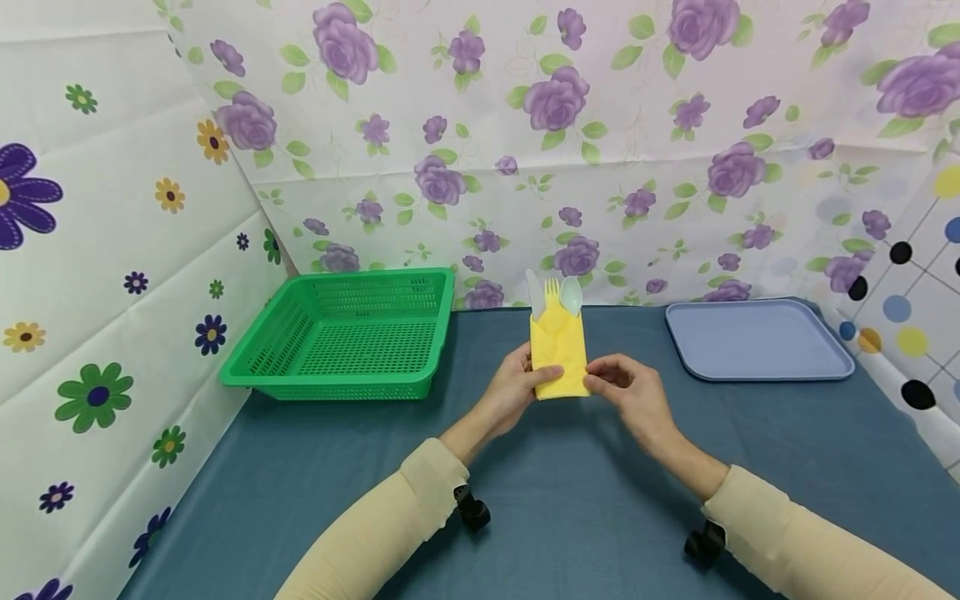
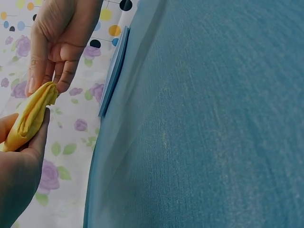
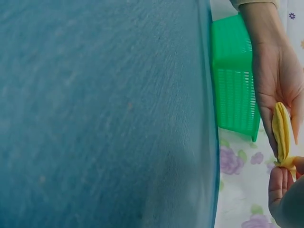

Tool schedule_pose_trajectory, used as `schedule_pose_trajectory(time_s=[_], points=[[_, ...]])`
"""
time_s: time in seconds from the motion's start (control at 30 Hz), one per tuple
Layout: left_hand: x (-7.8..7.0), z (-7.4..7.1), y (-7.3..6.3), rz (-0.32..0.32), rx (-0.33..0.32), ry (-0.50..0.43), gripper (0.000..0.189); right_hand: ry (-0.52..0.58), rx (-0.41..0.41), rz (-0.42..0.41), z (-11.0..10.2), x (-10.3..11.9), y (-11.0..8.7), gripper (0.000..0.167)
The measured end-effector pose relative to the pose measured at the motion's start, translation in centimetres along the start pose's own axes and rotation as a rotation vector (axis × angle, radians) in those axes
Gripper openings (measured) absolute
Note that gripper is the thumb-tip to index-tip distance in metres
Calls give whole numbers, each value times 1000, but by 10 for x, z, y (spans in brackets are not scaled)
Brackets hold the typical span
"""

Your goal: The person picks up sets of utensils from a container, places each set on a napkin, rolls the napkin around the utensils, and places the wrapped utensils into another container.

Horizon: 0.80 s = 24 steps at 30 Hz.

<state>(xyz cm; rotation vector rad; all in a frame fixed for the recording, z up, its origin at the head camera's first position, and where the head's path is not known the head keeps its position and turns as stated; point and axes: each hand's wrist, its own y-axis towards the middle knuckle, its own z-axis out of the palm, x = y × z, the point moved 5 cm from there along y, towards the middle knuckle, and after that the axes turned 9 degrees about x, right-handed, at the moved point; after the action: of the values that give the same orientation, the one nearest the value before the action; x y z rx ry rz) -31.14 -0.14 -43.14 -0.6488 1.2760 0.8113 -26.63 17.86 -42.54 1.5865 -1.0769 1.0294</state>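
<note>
A folded yellow napkin (image 1: pixel 562 354) forms a pouch, held upright above the table. Out of its top stick a white knife (image 1: pixel 535 293), a yellow fork (image 1: pixel 552 289) and a pale spoon (image 1: pixel 572 295). My left hand (image 1: pixel 513 385) grips the pouch from the left, thumb across its front and fingers behind. On the other side, my right hand (image 1: pixel 633 396) pinches the pouch's right edge near the bottom between thumb and fingers. Both wrist views show the folded lower end of the napkin (image 2: pixel 29 116) between the two hands; the cutlery is hidden there.
A green plastic basket (image 1: pixel 337 387) stands at the back left of the blue-covered table (image 1: pixel 570 517). At the back right lies a flat blue-grey tray (image 1: pixel 757 342). Flowered and dotted cloths hang behind and at the sides.
</note>
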Motion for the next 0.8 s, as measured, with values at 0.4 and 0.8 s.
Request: schedule_pose_trajectory(time_s=[0.4, 0.8], points=[[-2, 2, -1, 27, 0, 10, 45, 207, 5, 185, 0, -8, -1, 36], [0, 1, -1, 39, 5, 41, 46, 179, 52, 269, -2, -12, -2, 43]])
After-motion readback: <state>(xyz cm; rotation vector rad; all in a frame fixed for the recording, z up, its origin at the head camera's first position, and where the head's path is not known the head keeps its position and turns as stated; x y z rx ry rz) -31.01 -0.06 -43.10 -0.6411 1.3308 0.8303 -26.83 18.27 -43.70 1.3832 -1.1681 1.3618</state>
